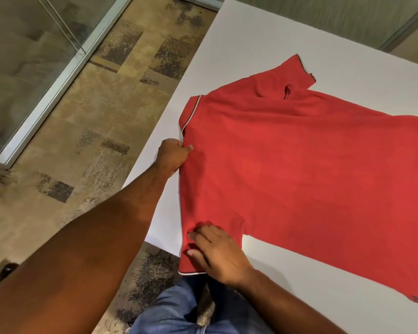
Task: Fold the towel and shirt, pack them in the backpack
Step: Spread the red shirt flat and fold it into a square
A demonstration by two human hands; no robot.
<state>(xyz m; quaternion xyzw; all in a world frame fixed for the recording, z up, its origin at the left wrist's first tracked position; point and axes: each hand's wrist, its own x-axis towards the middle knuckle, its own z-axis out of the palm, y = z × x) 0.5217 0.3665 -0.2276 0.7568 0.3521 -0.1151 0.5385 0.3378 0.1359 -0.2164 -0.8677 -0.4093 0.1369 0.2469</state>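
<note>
two hands work one edge of the shirt. the left hand is closed in a fist on the fabric at the shoulder line just below the collar, its fingers curled into the cloth with the thumb tip lying on top. the right hand rests on the near sleeve, its fingers spread and half bent, pressing or lightly pinching the cloth; whether they have a real hold cannot be told from here. the red shirt lies flat on the white tabletop, spread away to the right of both hands, its long axis running from the collar at the left towards the hem near the right edge of the view. the far sleeve points away from the person. so the whole body of the garment lies to the right of the fingers, and the line between the two hands runs across that axis, along the shoulder and the near sleeve. the right hand is the nearer to the sleeve, and a fold of that sleeve inward over the body looks like the step in hand. the shirt's left edge sits close to the tabletop edge, over the patterned carpet. neither towel nor backpack is in view.
</note>
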